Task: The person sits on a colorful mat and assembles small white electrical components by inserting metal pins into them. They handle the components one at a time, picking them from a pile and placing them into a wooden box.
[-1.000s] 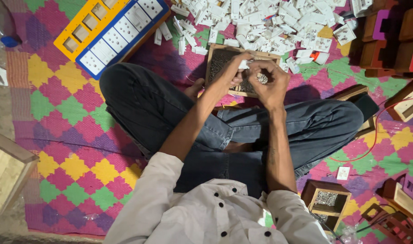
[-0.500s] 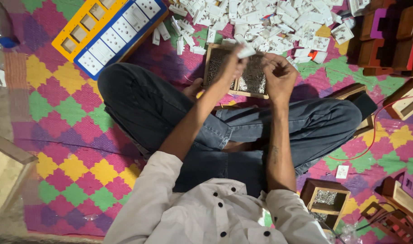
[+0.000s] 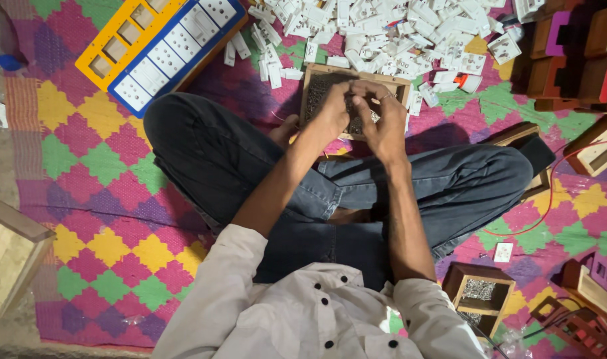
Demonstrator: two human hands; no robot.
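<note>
Centre frame: left hand point(image 3: 331, 113) and right hand point(image 3: 385, 123) meet, fingers curled together, apparently pinching a small part too tiny to tell | directly beneath them: shallow wooden tray of dark small screws point(image 3: 314, 90), long axis across the frame | beyond, upper frame: heap of white plastic switch parts point(image 3: 390, 30).

patchwork mat point(image 3: 104, 173) | white switch parts point(image 3: 383, 26) | wooden tray point(image 3: 316, 76) | switch panels point(image 3: 160, 46)

White switch pile point(image 3: 396, 30) blocks beyond tray point(image 3: 316, 80); mat point(image 3: 84, 173) leftward open.
</note>
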